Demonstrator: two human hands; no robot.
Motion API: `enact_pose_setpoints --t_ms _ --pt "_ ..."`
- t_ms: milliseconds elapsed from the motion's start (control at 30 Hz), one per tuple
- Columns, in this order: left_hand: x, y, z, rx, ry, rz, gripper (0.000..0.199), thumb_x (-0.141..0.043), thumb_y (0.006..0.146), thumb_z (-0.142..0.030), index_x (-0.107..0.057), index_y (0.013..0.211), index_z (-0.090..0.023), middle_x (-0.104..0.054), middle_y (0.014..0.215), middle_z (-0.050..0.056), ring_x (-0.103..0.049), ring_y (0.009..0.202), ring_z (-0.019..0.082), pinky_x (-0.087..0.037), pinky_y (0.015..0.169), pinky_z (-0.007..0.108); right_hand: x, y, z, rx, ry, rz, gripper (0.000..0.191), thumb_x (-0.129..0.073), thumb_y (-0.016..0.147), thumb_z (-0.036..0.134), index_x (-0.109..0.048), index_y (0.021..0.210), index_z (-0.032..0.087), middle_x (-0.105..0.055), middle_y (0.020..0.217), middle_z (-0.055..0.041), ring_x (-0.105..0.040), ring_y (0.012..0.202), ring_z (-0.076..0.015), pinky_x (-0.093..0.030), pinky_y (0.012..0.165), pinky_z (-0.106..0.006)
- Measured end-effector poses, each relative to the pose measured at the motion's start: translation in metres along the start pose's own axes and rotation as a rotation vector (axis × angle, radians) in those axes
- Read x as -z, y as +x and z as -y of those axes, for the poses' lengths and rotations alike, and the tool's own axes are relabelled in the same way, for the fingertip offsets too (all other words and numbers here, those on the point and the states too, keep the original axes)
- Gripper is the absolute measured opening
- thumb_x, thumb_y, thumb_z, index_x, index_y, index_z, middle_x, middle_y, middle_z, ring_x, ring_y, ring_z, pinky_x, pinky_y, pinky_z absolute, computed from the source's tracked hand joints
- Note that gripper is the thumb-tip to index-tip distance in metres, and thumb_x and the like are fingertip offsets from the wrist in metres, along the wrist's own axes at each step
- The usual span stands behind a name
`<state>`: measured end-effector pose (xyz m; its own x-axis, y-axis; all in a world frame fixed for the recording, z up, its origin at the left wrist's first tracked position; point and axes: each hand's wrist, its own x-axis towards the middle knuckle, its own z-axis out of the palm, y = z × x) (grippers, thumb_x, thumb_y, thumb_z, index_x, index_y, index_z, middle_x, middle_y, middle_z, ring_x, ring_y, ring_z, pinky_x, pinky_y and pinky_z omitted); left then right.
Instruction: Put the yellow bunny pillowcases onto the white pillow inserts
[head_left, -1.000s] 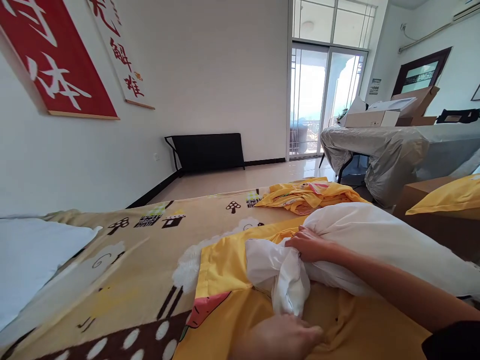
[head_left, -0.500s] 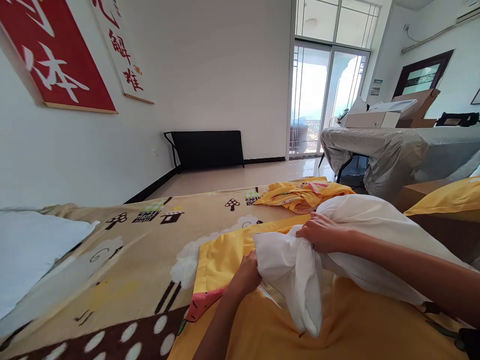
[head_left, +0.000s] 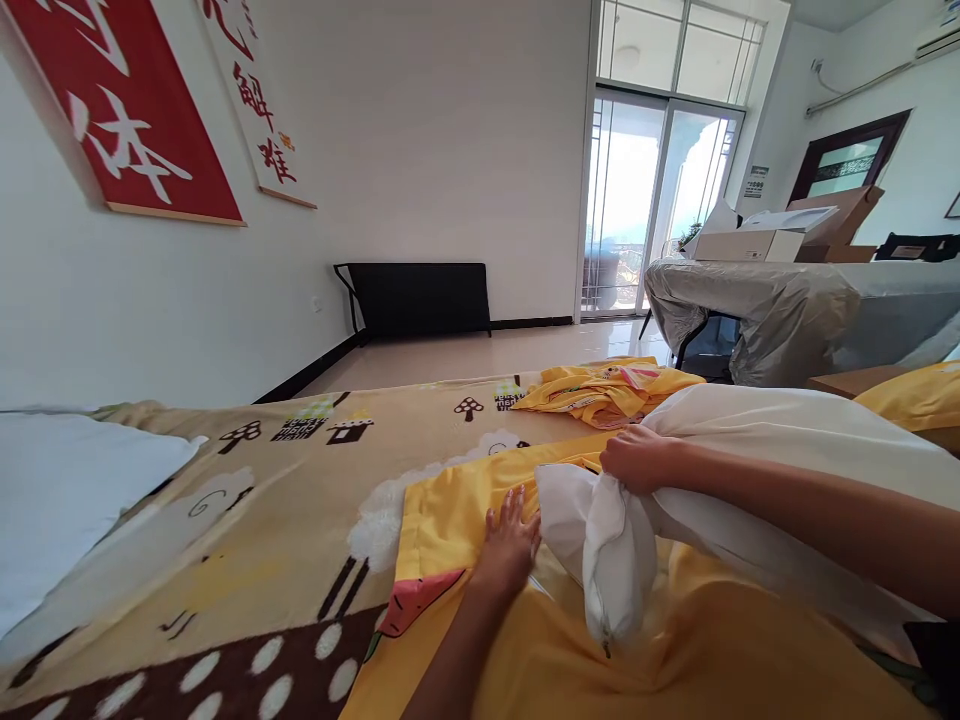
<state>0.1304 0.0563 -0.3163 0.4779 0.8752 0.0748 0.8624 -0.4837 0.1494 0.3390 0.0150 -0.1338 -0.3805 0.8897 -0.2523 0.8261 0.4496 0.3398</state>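
A white pillow [head_left: 780, 430] stretches in from the right, its near end bunched and hanging in a fold. My right hand [head_left: 636, 458] is closed around the pillow just behind that folded end. Under it lies a yellow pillowcase [head_left: 435, 520] with a red printed patch, spread on the bed. My left hand [head_left: 511, 545] rests on the pillowcase beside the pillow's end, fingers spread and holding nothing. Part of the pillowcase is hidden beneath the pillow and my arms.
The patterned blanket [head_left: 277, 520] covers the bed. Another white pillow [head_left: 82, 490] lies at the left. Crumpled yellow cloth [head_left: 600, 393] sits at the far edge. Beyond stand a plastic-covered table [head_left: 780, 300] with boxes and a black folded frame [head_left: 420, 298] against the wall.
My left hand has let go of the pillow's end and opened onto the pillowcase. The pillow's end hangs slightly farther right, with my right hand still gripping it.
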Motion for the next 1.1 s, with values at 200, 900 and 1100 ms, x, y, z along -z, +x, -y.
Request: enact_pose_setpoints --t_ms 200,900,1100 --pt "0.008 0.005 0.003 -0.055 0.075 -0.035 0.052 -0.037 0.085 -0.007 -0.052 0.129 -0.03 -0.048 0.133 0.014 -0.046 0.12 0.031 -0.038 0.095 0.049 0.005 0.023 -0.003 0.003 -0.054 0.151 0.029 -0.063 0.063 0.008 -0.069 0.091 0.015 -0.068 0.095 -0.0141 -0.063 0.094 -0.0256 -0.045 0.08 -0.037" --pt "0.026 0.002 0.009 -0.054 0.018 -0.129 0.072 -0.035 0.074 0.001 -0.032 0.141 -0.024 -0.051 0.115 0.011 -0.048 0.105 0.023 -0.041 0.085 0.033 0.011 0.073 0.022 0.038 -0.081 0.329 0.023 -0.066 0.059 0.008 -0.071 0.079 0.016 -0.071 0.088 -0.0119 -0.064 0.092 -0.028 -0.047 0.08 -0.042" --pt "0.034 0.002 0.008 -0.078 -0.031 -0.172 0.075 -0.034 0.073 0.003 -0.025 0.144 -0.021 -0.051 0.114 0.011 -0.049 0.102 0.021 -0.041 0.087 0.031 0.018 0.085 0.023 0.056 -0.046 0.237 0.031 -0.063 0.062 0.008 -0.07 0.092 0.012 -0.068 0.101 -0.0168 -0.064 0.095 -0.0295 -0.048 0.077 -0.04"
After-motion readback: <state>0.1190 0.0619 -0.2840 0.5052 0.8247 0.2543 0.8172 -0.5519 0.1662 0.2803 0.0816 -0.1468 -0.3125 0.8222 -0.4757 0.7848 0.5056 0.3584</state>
